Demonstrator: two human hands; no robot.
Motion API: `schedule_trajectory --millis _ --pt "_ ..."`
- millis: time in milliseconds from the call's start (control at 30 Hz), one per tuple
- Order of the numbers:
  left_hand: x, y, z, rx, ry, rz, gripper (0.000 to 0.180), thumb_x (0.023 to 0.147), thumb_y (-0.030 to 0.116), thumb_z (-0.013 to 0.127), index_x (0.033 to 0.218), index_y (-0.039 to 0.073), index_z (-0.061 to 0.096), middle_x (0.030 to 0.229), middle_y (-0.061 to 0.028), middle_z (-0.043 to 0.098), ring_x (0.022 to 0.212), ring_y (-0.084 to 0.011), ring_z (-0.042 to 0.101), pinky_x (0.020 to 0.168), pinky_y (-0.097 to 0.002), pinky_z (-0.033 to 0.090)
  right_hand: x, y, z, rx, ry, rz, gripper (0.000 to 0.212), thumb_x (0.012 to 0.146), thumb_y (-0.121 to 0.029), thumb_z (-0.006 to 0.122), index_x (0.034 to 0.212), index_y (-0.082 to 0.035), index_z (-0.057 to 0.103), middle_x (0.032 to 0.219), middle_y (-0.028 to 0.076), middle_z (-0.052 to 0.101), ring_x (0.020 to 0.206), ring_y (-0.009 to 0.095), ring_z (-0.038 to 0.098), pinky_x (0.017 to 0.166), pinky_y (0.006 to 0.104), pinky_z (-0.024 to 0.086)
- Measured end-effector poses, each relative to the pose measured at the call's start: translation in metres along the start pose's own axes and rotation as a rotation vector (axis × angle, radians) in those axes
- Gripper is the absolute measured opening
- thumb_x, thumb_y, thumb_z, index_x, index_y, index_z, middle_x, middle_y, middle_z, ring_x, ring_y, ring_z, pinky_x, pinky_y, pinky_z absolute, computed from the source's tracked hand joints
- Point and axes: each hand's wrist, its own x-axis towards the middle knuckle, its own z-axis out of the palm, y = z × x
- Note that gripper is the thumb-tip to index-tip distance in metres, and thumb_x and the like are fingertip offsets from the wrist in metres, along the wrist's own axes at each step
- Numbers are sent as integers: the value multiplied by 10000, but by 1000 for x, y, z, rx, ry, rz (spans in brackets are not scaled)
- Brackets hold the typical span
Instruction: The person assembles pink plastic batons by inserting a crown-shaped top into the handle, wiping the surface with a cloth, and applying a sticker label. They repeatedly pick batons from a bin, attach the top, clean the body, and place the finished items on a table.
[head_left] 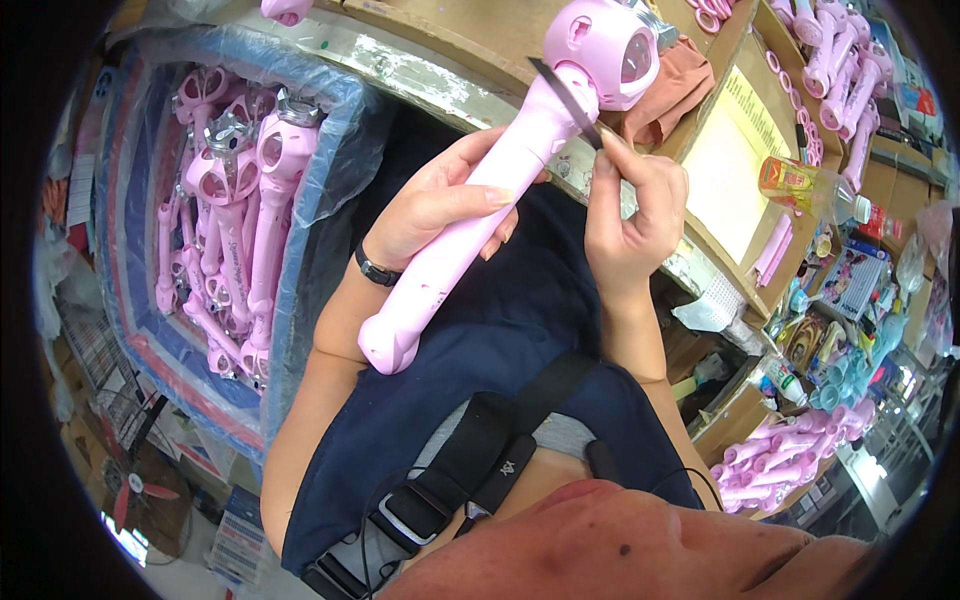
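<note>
My left hand grips the middle of a long pink plastic toy wand, which slants from my lap up toward the workbench edge. Its round head has a clear pink dome. My right hand pinches a thin dark blade whose edge lies against the wand's neck just below the head. A black band sits on my left wrist.
A blue plastic-lined box at my left holds several more pink wands. The cardboard-topped bench has an orange cloth, a yellow sheet, a bottle and more pink parts. Another pile of wands lies lower right.
</note>
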Motion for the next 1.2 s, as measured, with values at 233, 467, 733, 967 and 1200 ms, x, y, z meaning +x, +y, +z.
schedule_trajectory --millis 233,467,733,967,1200 --pt "0 0 0 5 12 1 650 803 108 620 1358 -18 306 1134 -224 536 615 -162 584 487 -246 509 5 -1 3 24 16 -64 262 642 53 693 885 -47 687 677 60 517 633 238 494 624 345 385" --pt "0 -1 -2 -20 -4 2 639 811 107 616 1357 -16 307 1133 -218 543 618 -165 587 482 -247 508 -2 -1 3 44 7 -45 265 646 55 702 888 -51 686 697 58 529 637 235 500 639 336 387" --pt "-4 8 3 221 18 -56 700 828 119 606 1425 7 260 1111 -158 551 679 -138 593 549 -244 511 9 11 -16 212 163 218 192 785 46 662 970 -1 678 814 55 578 737 158 526 699 253 436" --pt "-8 10 7 647 0 160 712 842 93 574 1456 8 224 1296 -104 449 983 -119 506 852 -254 425 7 6 -17 41 -64 -51 198 753 74 663 935 -5 680 775 74 572 743 197 530 706 276 431" --pt "-10 10 8 589 -6 132 692 850 84 572 1449 -4 236 1345 -106 418 1150 -137 453 978 -265 364 17 8 -3 93 -22 -45 213 694 51 685 888 -37 687 709 82 546 679 240 510 657 332 414"
